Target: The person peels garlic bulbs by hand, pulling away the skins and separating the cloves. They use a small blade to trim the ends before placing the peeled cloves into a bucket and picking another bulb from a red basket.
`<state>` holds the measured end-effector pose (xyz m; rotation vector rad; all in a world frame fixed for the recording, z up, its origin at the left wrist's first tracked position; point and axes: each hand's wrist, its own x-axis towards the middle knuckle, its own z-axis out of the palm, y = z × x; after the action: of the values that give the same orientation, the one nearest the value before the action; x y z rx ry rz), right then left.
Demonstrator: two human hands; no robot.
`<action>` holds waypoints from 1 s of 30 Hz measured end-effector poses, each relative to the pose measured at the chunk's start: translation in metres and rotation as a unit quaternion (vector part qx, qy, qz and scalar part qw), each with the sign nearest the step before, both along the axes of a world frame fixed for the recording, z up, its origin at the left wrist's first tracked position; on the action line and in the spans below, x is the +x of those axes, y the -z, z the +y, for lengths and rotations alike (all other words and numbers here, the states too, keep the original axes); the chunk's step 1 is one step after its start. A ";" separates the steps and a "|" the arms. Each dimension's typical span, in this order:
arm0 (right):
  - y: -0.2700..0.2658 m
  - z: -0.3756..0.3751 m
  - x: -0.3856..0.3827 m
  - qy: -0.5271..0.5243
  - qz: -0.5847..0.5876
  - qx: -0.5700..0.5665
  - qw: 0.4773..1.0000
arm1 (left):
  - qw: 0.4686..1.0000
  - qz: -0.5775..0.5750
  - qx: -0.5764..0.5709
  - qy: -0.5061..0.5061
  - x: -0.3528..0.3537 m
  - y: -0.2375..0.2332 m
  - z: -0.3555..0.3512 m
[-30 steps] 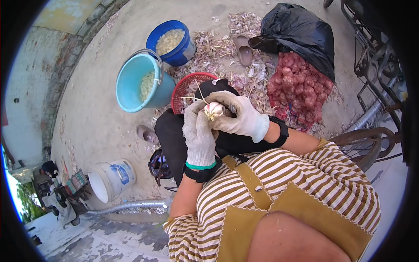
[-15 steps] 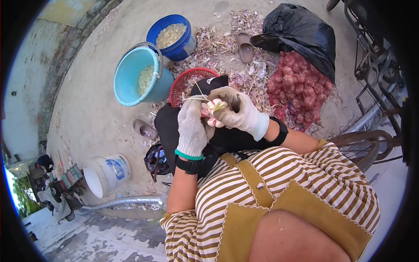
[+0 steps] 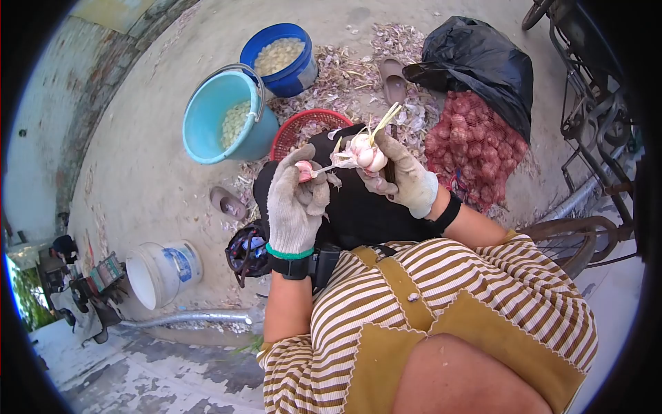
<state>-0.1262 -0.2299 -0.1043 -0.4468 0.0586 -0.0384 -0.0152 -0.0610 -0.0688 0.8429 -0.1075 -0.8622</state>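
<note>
My left hand (image 3: 293, 217), in a pale knit glove with a green cuff, pinches a pinkish garlic clove (image 3: 304, 171) between thumb and fingertips. A thin strip of skin stretches from there towards the garlic bulb (image 3: 367, 154). That bulb, partly stripped and with a yellow-green stalk sticking up, is gripped by my right hand (image 3: 412, 183), also gloved. A dark narrow object (image 3: 391, 171) lies against the right palm; its kind is mostly hidden. Both hands are above my dark-clothed lap, a short gap apart.
Beyond my knees stand a red basket (image 3: 281, 138), a turquoise bucket (image 3: 195, 124) and a blue bucket (image 3: 299, 74), both holding peeled cloves. Right of the scattered skins lie a red net sack of garlic (image 3: 469, 148) and a black bag (image 3: 476, 58). A white bucket (image 3: 145, 276) lies left.
My hands have moved apart. The left hand has come away with a clove, while the right has shifted right with the bulb, its stalk now pointing up.
</note>
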 end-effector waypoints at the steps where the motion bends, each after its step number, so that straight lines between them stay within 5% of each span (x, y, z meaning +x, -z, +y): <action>1: 0.000 0.001 0.000 -0.003 0.000 -0.001 1.000 | 1.000 0.001 -0.003 0.009 0.004 0.002 0.004; 3: -0.005 0.006 -0.001 -0.037 0.134 -0.231 0.963 | 1.000 -0.001 0.014 -0.022 0.004 0.005 0.006; 9: -0.014 0.023 -0.007 -0.206 0.161 -0.370 0.891 | 0.988 -0.017 0.080 -0.129 0.010 0.004 0.015; 11: 0.002 0.024 -0.012 -0.237 0.048 -0.594 0.767 | 0.992 -0.025 0.027 -0.117 0.020 0.014 0.028; 12: -0.005 0.027 -0.011 -0.239 -0.004 -0.751 0.616 | 0.991 -0.022 0.041 -0.125 0.024 0.016 0.031; 13: -0.008 0.031 -0.010 -0.275 0.023 -0.780 0.561 | 0.989 -0.019 0.054 -0.134 0.025 0.016 0.033; 15: -0.024 0.036 -0.003 -0.291 -0.003 -0.790 0.540 | 0.991 -0.043 0.049 -0.116 0.022 0.014 0.035; 19: -0.029 0.027 0.007 -0.180 0.043 -0.716 0.673 | 0.991 -0.069 0.079 -0.086 0.008 0.003 0.034; 21: -0.051 0.023 0.017 -0.198 0.213 -0.578 0.763 | 0.987 -0.110 0.108 -0.049 0.005 0.004 0.039; 23: -0.056 0.019 0.025 -0.172 0.265 -0.436 0.843 | 0.979 -0.131 0.153 -0.029 -0.002 -0.004 0.038; 29: -0.039 0.034 0.033 -0.169 0.164 -0.340 0.910 | 0.938 -0.241 0.249 0.024 -0.015 -0.016 0.029; 30: -0.039 0.035 0.032 -0.154 0.172 -0.342 0.911 | 0.897 -0.345 0.278 0.004 -0.014 -0.006 0.027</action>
<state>-0.0938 -0.1951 -0.0652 -1.1605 0.3270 0.3445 -0.0296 -0.0339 -0.0626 1.6706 -0.5043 -0.5642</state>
